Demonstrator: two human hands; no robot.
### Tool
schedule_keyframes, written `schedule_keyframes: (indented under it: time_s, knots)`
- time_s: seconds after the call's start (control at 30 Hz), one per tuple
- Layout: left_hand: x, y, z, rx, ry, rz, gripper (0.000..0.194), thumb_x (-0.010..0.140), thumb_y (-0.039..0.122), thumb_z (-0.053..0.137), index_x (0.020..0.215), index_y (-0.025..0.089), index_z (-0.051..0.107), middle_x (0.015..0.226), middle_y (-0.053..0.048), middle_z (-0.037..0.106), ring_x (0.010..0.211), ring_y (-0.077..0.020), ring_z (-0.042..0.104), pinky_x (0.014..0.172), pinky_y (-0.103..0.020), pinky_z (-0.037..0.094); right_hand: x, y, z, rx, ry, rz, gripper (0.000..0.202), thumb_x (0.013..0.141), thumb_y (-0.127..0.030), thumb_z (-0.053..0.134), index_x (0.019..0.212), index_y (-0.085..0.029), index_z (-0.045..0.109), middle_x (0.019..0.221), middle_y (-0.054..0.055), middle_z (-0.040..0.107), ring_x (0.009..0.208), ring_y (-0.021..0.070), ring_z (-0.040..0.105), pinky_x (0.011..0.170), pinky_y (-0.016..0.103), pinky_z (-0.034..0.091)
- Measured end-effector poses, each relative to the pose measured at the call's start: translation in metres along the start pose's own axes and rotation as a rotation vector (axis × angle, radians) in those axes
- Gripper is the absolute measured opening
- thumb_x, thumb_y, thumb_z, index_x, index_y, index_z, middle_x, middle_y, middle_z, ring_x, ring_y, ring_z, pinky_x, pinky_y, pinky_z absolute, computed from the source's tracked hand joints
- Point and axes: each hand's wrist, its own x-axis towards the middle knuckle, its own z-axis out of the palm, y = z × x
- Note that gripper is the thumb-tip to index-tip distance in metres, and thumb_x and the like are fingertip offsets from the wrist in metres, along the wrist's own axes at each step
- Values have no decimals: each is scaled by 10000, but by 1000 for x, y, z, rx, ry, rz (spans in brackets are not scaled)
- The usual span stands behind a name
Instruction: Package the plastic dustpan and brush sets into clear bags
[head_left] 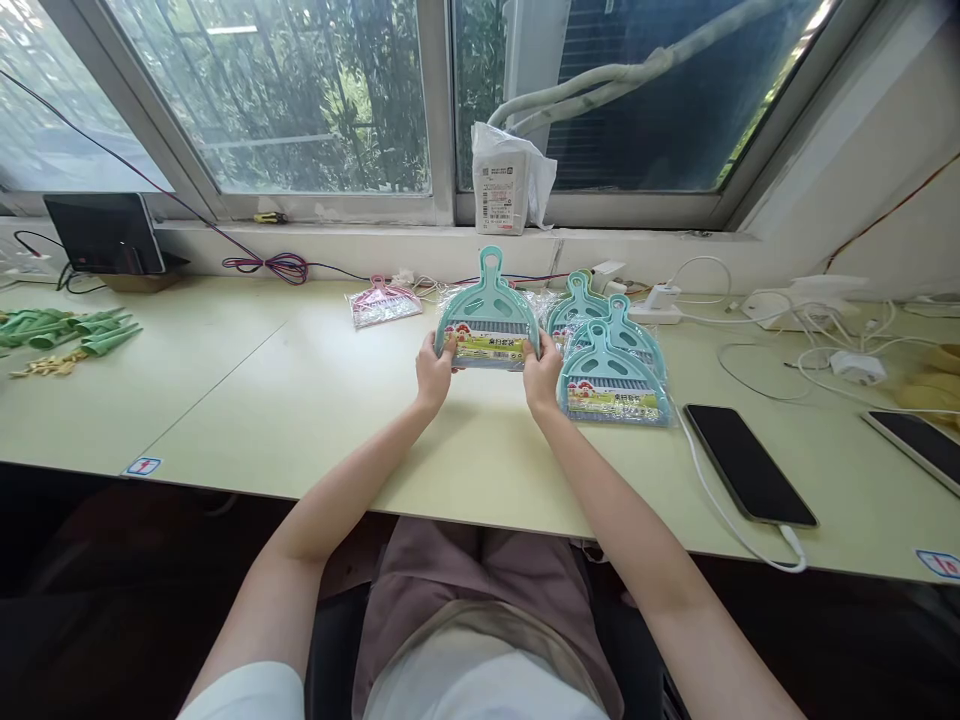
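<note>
Between my hands is a mint-green dustpan and brush set (489,305) in clear wrapping, its ringed handle pointing up and a printed label across the bristles. My left hand (435,372) grips its lower left side, thumb on the front. On the lower right side, my right hand (543,372) holds it the same way; the other fingers are mostly behind it. Several similar wrapped dustpan sets (611,370) lie overlapping on the table just right of my right hand. A smaller pink wrapped dustpan set (384,302) rests farther left, near the wall.
The pale table (315,410) runs along a window. At right, a black phone (750,463) is plugged into a white cable, near tangled chargers (859,367). A tablet (103,235) stands back left, above green rolled pieces (75,330). A white package (501,195) sits on the sill.
</note>
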Motion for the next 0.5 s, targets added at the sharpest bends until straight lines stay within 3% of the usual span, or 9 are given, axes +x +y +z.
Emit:
schedule_keyframes:
  time_s: [0.1,0.23,0.37,0.5]
  knots:
    - [-2,0,-2,291,142,53,445,857,432,599,1228,210,495,1082,-113,668,974,-276,655,801,-425,546,-6,-5,3,23,10,66,454,862,-298,526,1283,-149,607,1243,139,663,1115,246,621,1000,413,462]
    - [-5,5,-3,534,215,208,722,799,474,678,1389,228,344,1275,-146,594,1192,-307,560,1026,-489,392,-15,-17,6,25,23,79,438,857,-271,523,1263,-134,614,1245,142,664,1129,244,623,1004,395,464]
    - [-8,14,-4,644,212,346,820,744,534,720,1412,253,335,1317,-146,570,1284,-317,489,1138,-519,221,-21,-27,7,17,49,91,450,855,-259,511,1270,-111,602,1233,157,666,1107,248,632,983,389,477]
    - [-9,18,-4,575,137,337,910,696,518,770,1439,287,298,1367,-154,530,1321,-347,451,1137,-576,180,-23,-30,6,-23,48,35,450,878,-277,479,1293,-141,586,1256,145,657,1126,255,625,982,401,477]
